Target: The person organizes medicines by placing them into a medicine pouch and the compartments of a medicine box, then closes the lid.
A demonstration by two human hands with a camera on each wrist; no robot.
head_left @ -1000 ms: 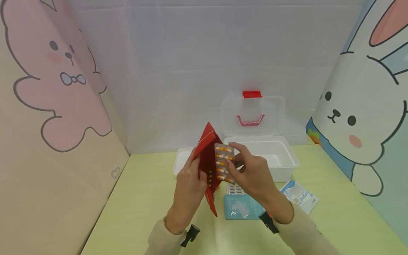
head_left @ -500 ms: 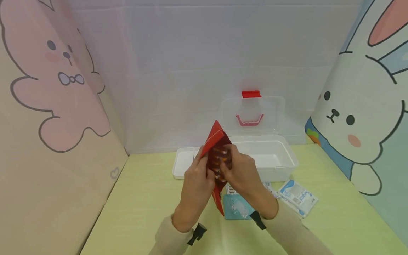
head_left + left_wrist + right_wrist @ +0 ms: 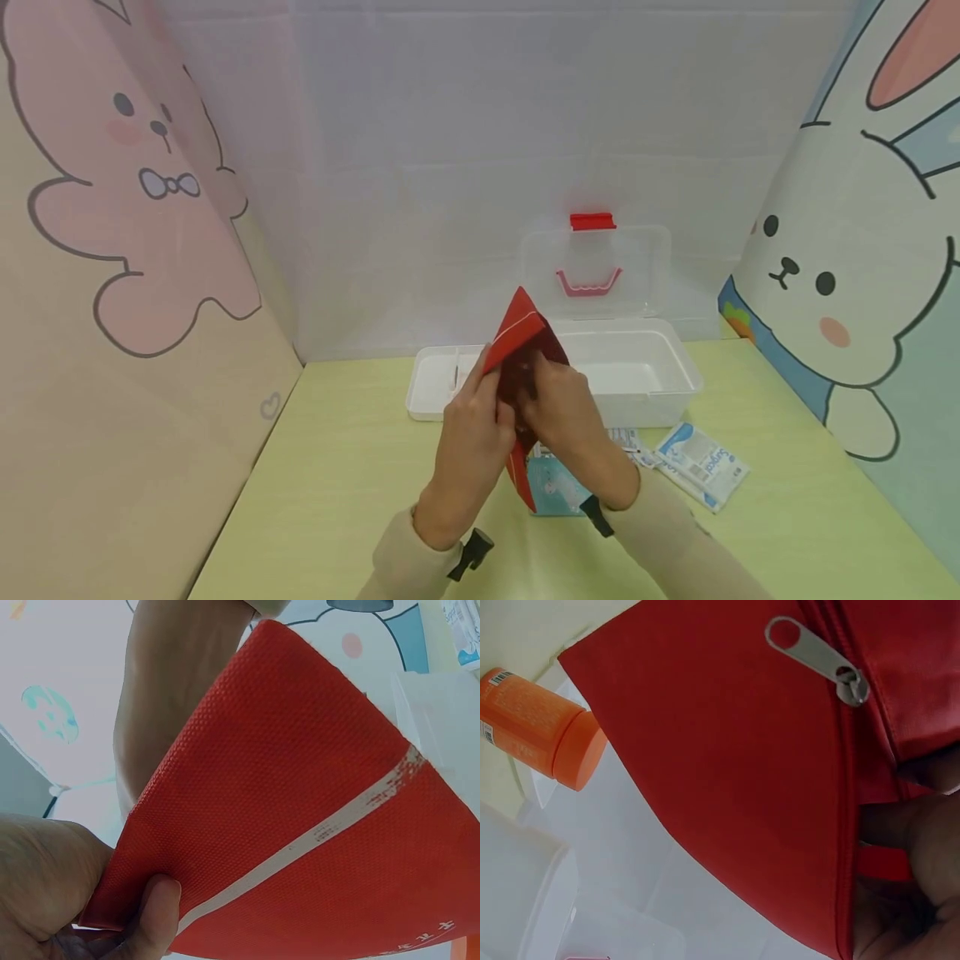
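Note:
A red fabric zip pouch (image 3: 517,333) is held upright in mid-air above the table, its mouth facing right. My left hand (image 3: 476,433) grips its left side; in the left wrist view the thumb (image 3: 159,915) presses on the red cloth (image 3: 300,787) near a pale stripe. The fingers of my right hand (image 3: 566,412) reach into the pouch's mouth. In the right wrist view those fingers (image 3: 937,840) are bent past the zip edge, beside a metal zip pull (image 3: 810,652). Their tips are hidden, and no blister pack can be made out clearly.
Behind the pouch stands a white box (image 3: 637,396) with its clear lid (image 3: 637,267) raised. A white tray (image 3: 429,383) is left of it. Nearer lie a teal packet (image 3: 551,492) and white packets (image 3: 701,462). An orange bottle (image 3: 536,727) shows in the right wrist view.
The right hand has carried a blister pack of orange-and-white capsules into the pouch, where it has dropped from clear sight. Both hands and the pouch have shifted slightly right.

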